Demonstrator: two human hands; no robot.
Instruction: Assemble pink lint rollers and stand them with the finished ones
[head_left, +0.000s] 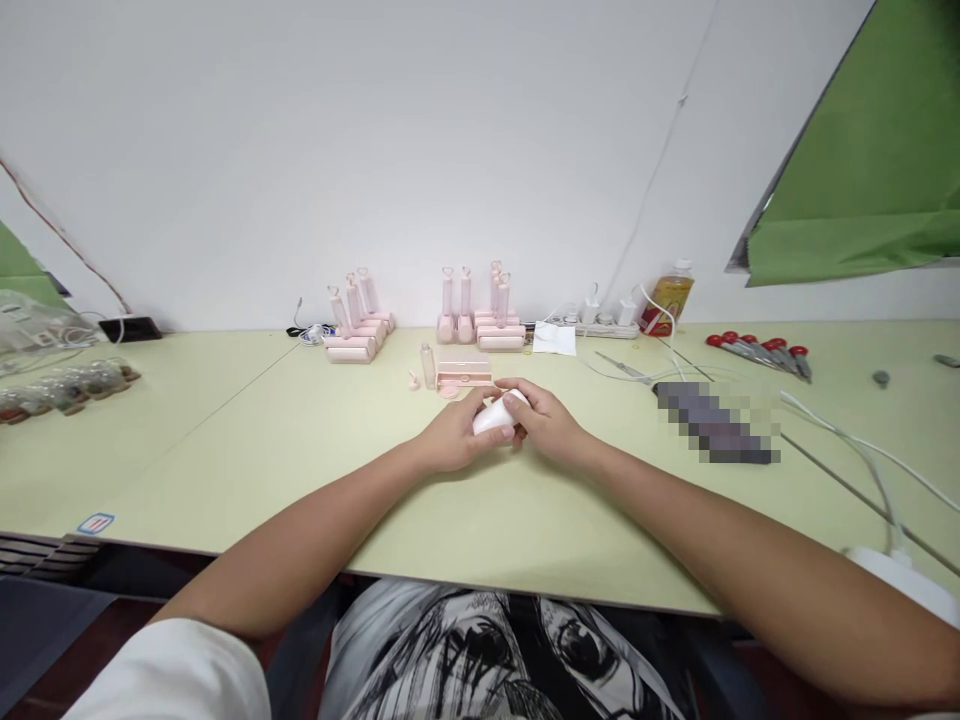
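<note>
Between my two hands is a smooth white rounded object, like a small case [493, 415], held above the table near its middle. My left hand [454, 435] is closed around its left end, thumb along the near side. My right hand [551, 425] grips the other end, thumb on top. Just beyond my hands lies an open pink case [465, 368]. Beside it stands a small clear bottle [428, 366], with a small pink part [413, 381] to its left. A round pink piece [448, 392] lies in front of the case.
Pink cases with upright tubes stand in a left group [351, 345] and a middle group [501, 338]. At right are scissors [626, 368], a blurred dark object [712, 420], red-capped tools [765, 350], white cables and a drink bottle [667, 300]. Wrapped items [67, 388] lie far left.
</note>
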